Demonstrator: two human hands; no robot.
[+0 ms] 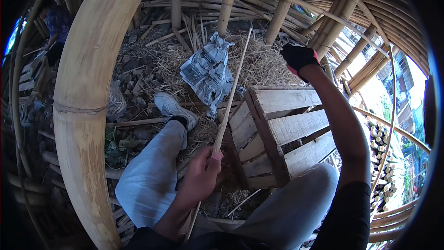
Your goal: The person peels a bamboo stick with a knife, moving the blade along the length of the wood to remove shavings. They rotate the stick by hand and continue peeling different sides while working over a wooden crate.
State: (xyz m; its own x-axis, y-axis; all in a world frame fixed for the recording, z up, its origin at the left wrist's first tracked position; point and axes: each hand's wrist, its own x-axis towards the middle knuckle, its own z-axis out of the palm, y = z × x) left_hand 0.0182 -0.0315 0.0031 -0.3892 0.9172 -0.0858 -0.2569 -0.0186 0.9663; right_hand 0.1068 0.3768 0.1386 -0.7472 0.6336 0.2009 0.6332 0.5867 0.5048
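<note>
Gripping a slim, pale stick (235, 85), the bare left hand (199, 176) sits low in the middle of the view, its fingers clamped around the shaft with the thumb laid along it! And look at the slant on that stick: the long end points up and away, its tip over the straw (266, 67), while the short end slips out below the hand toward the lap.

Over to the right hand (299, 60), well apart from the left, the arm stretched far forward! It wears a black glove with a flash of red, and it's up beside the foot of a thick bamboo post (334, 21). Fingers together or apart? Can't tell from here; the dark glove hides it, along with whatever it may hold.

Between the two arms, there's the crate (300, 125), wooden and slatted, tilted, with the right knee (317, 180) overlapping its near edge in view. Just left of the stick, a crumpled newspaper (208, 71) lies on the straw, and nearer in comes a white shoe (175, 110) at the end of a grey trouser leg (150, 171).

Huge on the left, a curved bamboo pole (81, 125) sweeps top to bottom! Beside it, clear plastic (116, 103) and green leaves (118, 146); far right, stacked cut poles (383, 153) show their round ends.
</note>
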